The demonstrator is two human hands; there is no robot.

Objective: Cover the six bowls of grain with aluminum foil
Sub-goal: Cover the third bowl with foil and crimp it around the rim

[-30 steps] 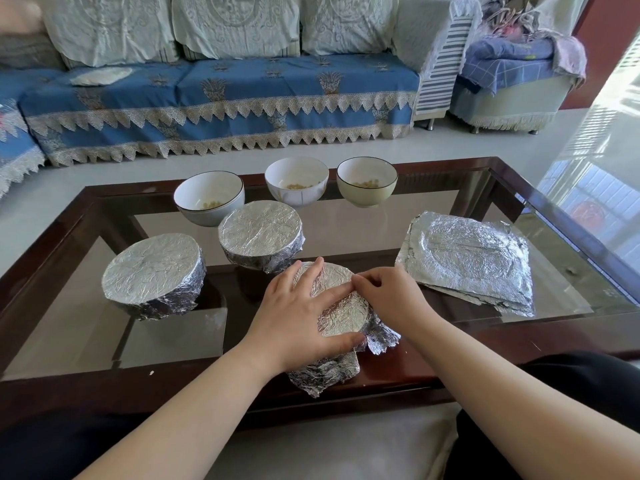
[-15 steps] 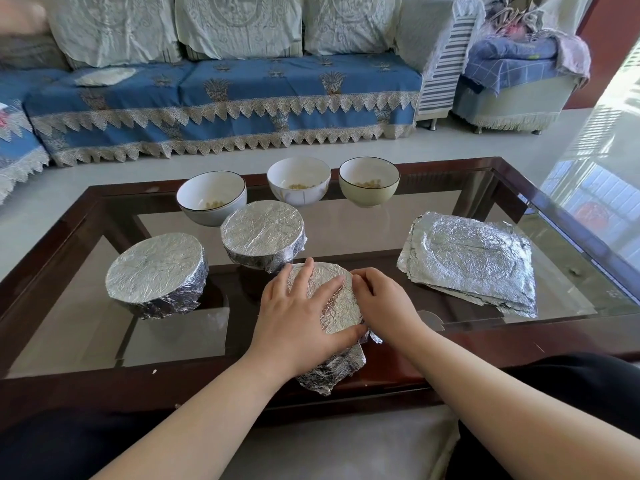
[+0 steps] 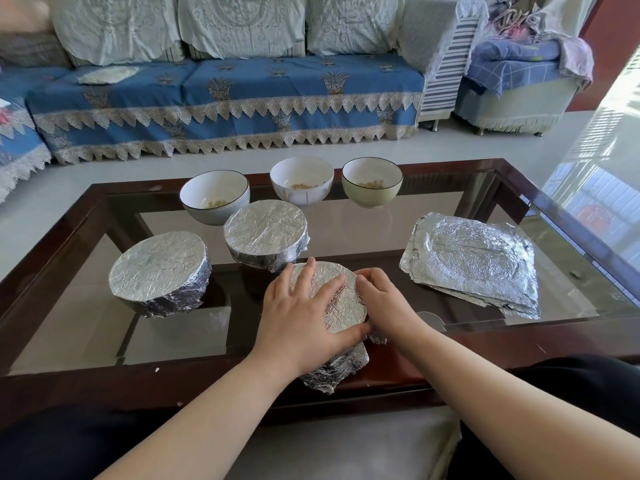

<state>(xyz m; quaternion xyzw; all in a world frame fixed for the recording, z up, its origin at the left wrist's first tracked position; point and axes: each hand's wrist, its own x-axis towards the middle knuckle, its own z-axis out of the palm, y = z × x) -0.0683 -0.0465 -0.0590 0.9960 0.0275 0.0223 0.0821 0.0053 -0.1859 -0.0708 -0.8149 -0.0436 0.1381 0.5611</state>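
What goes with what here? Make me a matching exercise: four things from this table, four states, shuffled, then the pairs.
Things:
1. Left hand
2. Right hand
3. Foil sheets
4. Green bowl

States:
A. Stacked flat at the table's right
B. Uncovered, grain inside
C. Spread flat on the near bowl's foil top
D. Fingers curled at that bowl's right edge

Pairs: 1-C, 2-D, 3-A, 4-B

Three open bowls [image 3: 301, 180] w/ grain line far edge; two foil-capped bowls [image 3: 265, 233] mid-left; third foil-wrapped bowl [image 3: 334, 303] at near edge, foil crumpled down its side; stack of foil sheets [image 3: 474, 261] lies flat at right.
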